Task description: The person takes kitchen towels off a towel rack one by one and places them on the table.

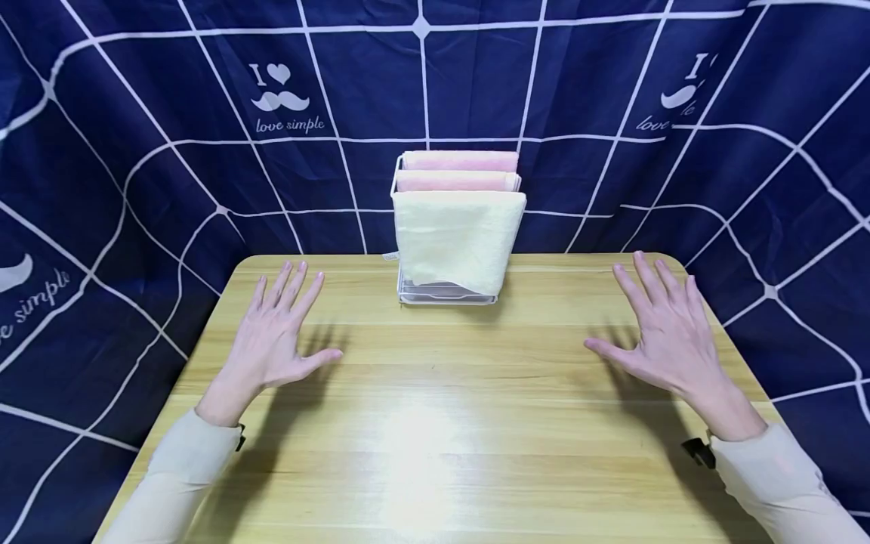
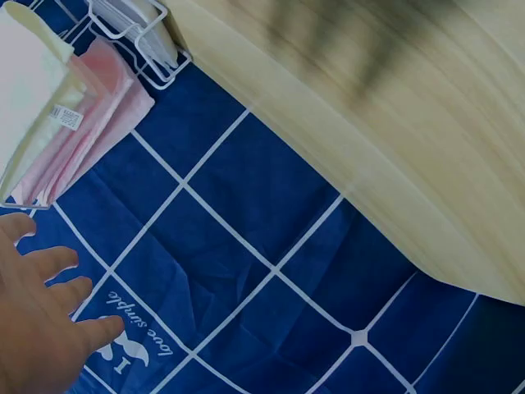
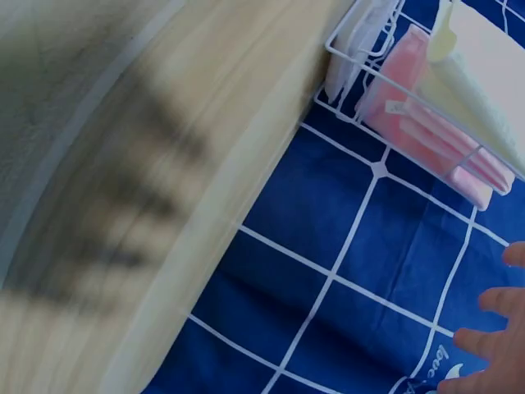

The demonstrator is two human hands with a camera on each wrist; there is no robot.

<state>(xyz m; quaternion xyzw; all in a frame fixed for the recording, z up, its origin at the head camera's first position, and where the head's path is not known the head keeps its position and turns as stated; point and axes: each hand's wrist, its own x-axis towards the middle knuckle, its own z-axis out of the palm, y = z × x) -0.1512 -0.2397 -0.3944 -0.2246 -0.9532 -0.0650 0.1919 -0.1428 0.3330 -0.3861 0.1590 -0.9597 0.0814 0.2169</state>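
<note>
Though apparently beyond fingers [image 1: 308,297], towels [image 1: 457,230] midway between.

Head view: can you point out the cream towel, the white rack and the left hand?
Cream towel [image 1: 458,236]: head view, middle of its front face.
White rack [image 1: 448,301]: head view, its bottom front edge.
Left hand [image 1: 268,344]: head view, back of the hand.

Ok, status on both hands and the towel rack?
Left hand, right hand: open, empty, spread over the table. Cream and pink towels hanging on the wire rack, untouched. No obstruction seen between hands and rack.
</note>
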